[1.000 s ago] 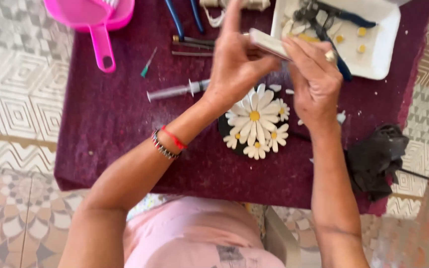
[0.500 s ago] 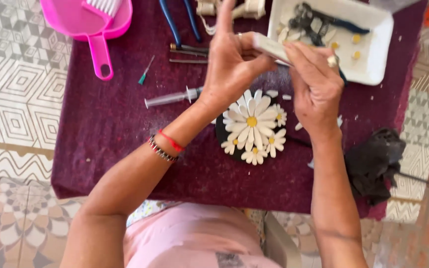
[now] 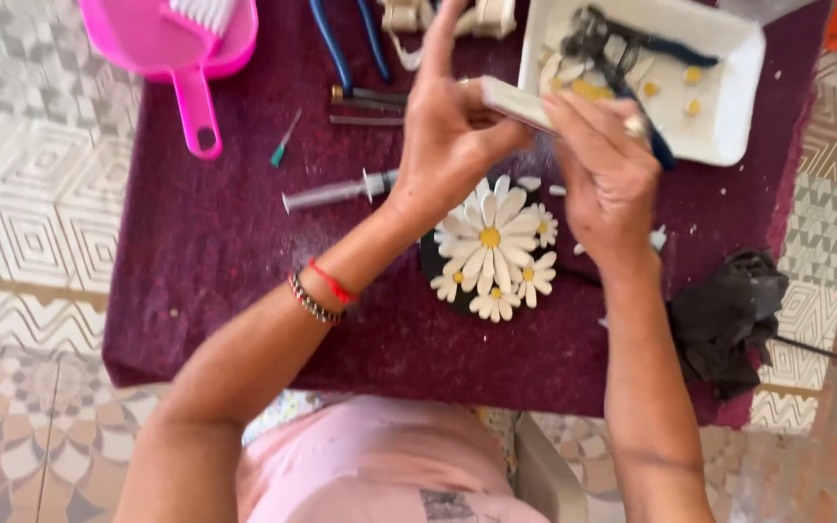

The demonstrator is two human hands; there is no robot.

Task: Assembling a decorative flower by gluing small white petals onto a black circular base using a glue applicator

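Hands (image 3: 457,126) (image 3: 607,169) grip pale strip (image 3: 515,102) (above daisies (image 3: 491,247)).

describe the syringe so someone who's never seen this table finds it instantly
On the dark purple felt-covered table, look just left of the person's left hand. The clear plastic syringe lies flat there, pointing left. Unlike the small green-handled tool above it, it is see-through with a flanged plunger.

Both forearms extended forward, converging in mid-frame. Left hand (image 3: 452,131) raised, index pointing up, thumb and remaining fingers (image 3: 496,136) pinched shut. Left wrist carrying a red cord and a beaded band. Right hand (image 3: 607,169) palm-down, fingers curled closed, tips just beside left thumb.
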